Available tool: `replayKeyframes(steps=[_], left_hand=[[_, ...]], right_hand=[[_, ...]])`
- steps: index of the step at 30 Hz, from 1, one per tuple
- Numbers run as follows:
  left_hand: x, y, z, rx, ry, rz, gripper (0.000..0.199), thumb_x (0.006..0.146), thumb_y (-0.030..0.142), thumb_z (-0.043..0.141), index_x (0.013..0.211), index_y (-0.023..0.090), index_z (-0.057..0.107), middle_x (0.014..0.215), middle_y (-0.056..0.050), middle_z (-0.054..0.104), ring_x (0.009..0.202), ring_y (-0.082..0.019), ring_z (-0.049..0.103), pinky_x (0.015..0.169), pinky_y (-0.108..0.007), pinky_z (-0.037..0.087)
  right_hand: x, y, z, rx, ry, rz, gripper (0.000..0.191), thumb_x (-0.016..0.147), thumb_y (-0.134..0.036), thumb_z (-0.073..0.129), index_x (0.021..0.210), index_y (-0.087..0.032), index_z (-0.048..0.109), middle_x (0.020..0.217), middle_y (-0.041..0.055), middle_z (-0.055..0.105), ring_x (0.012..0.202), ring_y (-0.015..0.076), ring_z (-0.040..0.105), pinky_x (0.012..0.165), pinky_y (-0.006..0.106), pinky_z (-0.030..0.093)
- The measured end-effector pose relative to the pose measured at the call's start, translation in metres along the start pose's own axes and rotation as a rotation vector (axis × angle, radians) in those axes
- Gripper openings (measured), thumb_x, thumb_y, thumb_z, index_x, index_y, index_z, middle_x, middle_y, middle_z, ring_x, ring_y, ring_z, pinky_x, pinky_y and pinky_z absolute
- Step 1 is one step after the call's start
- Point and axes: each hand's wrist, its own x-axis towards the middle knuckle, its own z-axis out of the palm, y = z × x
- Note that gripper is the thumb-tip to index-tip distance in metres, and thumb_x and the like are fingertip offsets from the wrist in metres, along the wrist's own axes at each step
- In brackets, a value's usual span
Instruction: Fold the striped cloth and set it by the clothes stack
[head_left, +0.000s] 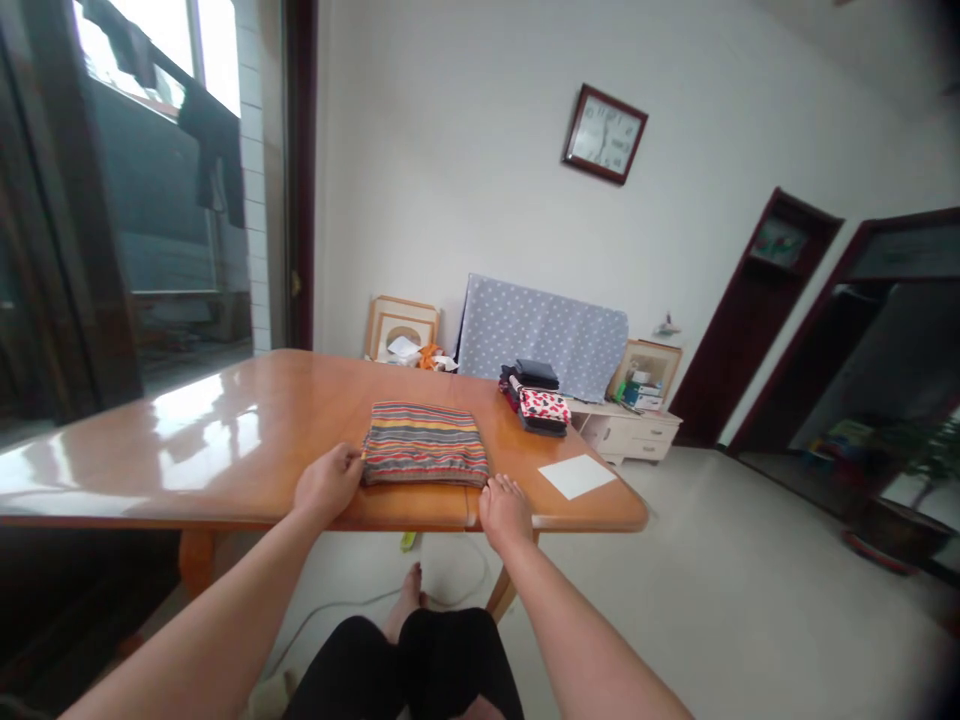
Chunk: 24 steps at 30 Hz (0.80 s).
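A folded striped cloth (426,442) in red, yellow, grey and orange lies flat near the front edge of the wooden table (300,400). My left hand (328,484) pinches its left edge near the front corner, thumb and fingers together. At the opposite front corner, my right hand (505,508) has its fingers curled down at the cloth's edge; its fingertips are partly hidden. Further back on the right stands a stack of folded clothes (544,405), dark pieces with a white one patterned in red. A white sheet of paper (577,476) lies right of my right hand.
Behind the table, a grey-blue dotted cover (540,325) drapes over something upright. A low white cabinet (637,436) stands behind its right end. Framed pictures (405,325) lean at the wall, where a clock (605,134) hangs. A cable (352,604) runs across the floor below.
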Motion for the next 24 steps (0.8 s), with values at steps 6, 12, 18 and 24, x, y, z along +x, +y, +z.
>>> replayKeyframes(steps=[6,12,18,24], left_hand=[[-0.004,0.003,-0.002,-0.041,0.023,0.033,0.030,0.093,0.038,0.046,0.113,0.027,0.065,0.105,-0.005,0.074,0.095,-0.024,0.069,0.072,-0.030,0.046],[-0.011,0.004,-0.002,-0.030,0.047,0.331,0.028,0.088,0.023,0.050,0.111,0.024,0.066,0.112,-0.007,0.069,0.106,-0.024,0.062,0.093,-0.034,0.046],[-0.019,0.007,-0.004,-0.001,0.012,0.468,0.030,0.084,0.022,0.054,0.111,0.024,0.067,0.105,-0.007,0.067,0.101,-0.026,0.060,0.094,-0.039,0.045],[-0.023,0.009,-0.004,-0.006,-0.049,0.542,0.034,0.079,0.021,0.058,0.111,0.025,0.067,0.111,-0.006,0.068,0.110,-0.028,0.057,0.097,-0.040,0.042]], right_hand=[[0.000,0.004,0.000,-0.017,-0.003,-0.031,0.041,0.102,-0.026,0.038,0.128,-0.012,0.066,0.139,0.0171,0.063,0.136,0.0238,0.051,0.116,0.038,0.031],[0.000,0.006,-0.006,0.024,0.028,-0.037,0.037,0.100,-0.026,0.041,0.127,-0.016,0.064,0.129,0.0140,0.068,0.124,0.0236,0.059,0.109,0.034,0.037],[0.001,0.008,-0.009,0.074,0.021,0.051,0.038,0.097,-0.032,0.049,0.133,-0.022,0.059,0.117,0.0082,0.072,0.109,0.0239,0.065,0.093,0.032,0.046],[0.010,0.015,-0.015,0.141,-0.018,-0.040,0.037,0.094,-0.027,0.051,0.129,-0.025,0.063,0.138,0.0075,0.063,0.125,0.0216,0.059,0.103,0.032,0.045]])
